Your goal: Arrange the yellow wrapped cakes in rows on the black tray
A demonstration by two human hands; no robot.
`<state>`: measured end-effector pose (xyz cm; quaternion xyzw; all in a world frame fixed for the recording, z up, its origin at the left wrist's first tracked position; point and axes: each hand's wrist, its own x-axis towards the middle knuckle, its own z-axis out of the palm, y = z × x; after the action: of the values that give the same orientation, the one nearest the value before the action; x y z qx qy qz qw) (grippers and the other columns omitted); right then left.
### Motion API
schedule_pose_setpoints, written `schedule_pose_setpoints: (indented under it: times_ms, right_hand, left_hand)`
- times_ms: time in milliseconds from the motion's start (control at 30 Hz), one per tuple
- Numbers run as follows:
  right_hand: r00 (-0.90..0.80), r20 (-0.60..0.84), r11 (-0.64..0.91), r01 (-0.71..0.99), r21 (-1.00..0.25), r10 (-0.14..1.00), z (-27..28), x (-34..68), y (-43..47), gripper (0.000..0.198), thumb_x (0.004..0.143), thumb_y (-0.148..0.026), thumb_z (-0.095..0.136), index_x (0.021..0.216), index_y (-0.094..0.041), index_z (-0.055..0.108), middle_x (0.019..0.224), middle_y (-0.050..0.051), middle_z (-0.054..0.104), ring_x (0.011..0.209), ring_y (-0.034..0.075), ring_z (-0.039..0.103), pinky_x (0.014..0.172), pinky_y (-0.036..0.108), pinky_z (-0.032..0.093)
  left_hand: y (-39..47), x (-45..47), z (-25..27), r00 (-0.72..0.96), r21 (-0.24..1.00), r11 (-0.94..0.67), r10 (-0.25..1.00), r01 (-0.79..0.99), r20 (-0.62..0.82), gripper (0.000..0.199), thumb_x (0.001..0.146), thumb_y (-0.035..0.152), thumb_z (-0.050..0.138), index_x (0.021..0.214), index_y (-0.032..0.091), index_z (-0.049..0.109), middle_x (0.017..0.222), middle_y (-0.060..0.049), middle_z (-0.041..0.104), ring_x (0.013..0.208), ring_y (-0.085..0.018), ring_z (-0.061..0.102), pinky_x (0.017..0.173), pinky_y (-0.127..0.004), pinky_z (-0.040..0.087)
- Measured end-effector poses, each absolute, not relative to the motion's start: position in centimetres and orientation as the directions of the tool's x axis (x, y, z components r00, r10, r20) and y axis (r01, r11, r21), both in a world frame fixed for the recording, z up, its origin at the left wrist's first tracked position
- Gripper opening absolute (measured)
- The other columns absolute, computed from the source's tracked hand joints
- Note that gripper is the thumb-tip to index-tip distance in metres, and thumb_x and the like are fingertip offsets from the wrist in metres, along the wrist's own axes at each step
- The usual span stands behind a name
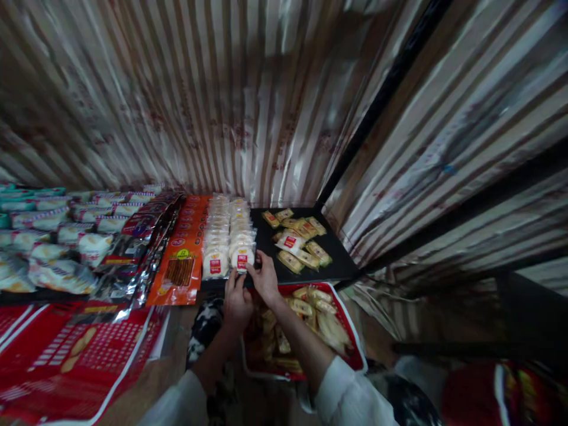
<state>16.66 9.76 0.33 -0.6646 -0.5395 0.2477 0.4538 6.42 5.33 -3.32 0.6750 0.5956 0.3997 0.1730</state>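
Both of my hands are at the front of the right-hand row of white round crackers in clear wrappers. The front cracker packet (242,258) stands upright with a red label facing me. Fingers of my left hand (237,303) are bent against its lower edge. My right hand (265,277) has its thumb and fingers closed at the packet's lower right corner. A matching row of cracker packets (216,264) stands alongside on the left. Below my forearms, a red basket (355,340) with a white rim holds many yellow-wrapped snacks (326,307).
Yellow snack packets (290,261) and a white packet (290,241) lie loosely on the black shelf (339,254). Orange pouches (181,260), dark pouches (133,236) and bagged bread (60,275) fill the left. Another red basket (102,355) stands lower left. Striped sheeting (248,106) hangs behind.
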Motion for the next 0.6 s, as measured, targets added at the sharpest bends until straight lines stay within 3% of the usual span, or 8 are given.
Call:
schedule_pose_setpoints:
  times_ms: [100,267,433,600]
  right_hand:
    - [0.331,0.2,0.024,0.466,-0.884,0.922,-0.1,17.6,6.8,0.041,0.08,-0.032,0.054,0.119,-0.018,0.054,0.112,0.013,0.055,0.096,0.022,0.058,0.066,0.031,0.054]
    - [0.316,0.269,0.029,0.598,-0.801,0.91,-1.4,21.7,0.2,0.027,0.086,-0.026,0.046,0.109,-0.019,0.059,0.107,0.01,0.06,0.098,0.02,0.058,0.088,0.036,0.049]
    - [0.346,0.273,-0.141,0.812,-0.567,0.898,-3.1,28.2,-5.3,0.026,0.086,-0.022,0.045,0.106,-0.016,0.062,0.107,0.011,0.062,0.104,0.023,0.054,0.096,0.04,0.042]
    - [0.388,0.154,-0.327,0.891,-0.315,0.909,-3.9,32.4,-8.9,0.018,0.082,-0.026,0.056,0.094,-0.018,0.066,0.11,0.012,0.061,0.106,0.026,0.052,0.093,0.039,0.042]
  left_hand:
    - [4.6,6.6,-2.4,-0.028,0.702,-0.212,0.949,0.68,0.314,0.039,0.072,0.007,0.043,0.105,0.013,0.063,0.135,-0.014,0.048,0.122,-0.027,0.048,0.105,-0.044,0.04]
    - [2.5,7.5,-1.1,0.016,0.688,-0.214,0.959,0.693,0.283,0.034,0.075,0.01,0.043,0.1,0.016,0.065,0.134,-0.012,0.048,0.123,-0.028,0.046,0.106,-0.045,0.039]
    - [-0.5,9.8,-1.2,0.147,0.698,-0.293,0.954,0.653,0.262,0.034,0.077,0.009,0.04,0.098,0.017,0.066,0.132,-0.011,0.051,0.122,-0.024,0.048,0.105,-0.041,0.04]
    - [-3.4,12.1,-2.4,0.275,0.729,-0.325,0.942,0.602,0.193,0.032,0.078,0.011,0.038,0.094,0.016,0.065,0.129,-0.01,0.054,0.114,-0.021,0.054,0.1,-0.04,0.045]
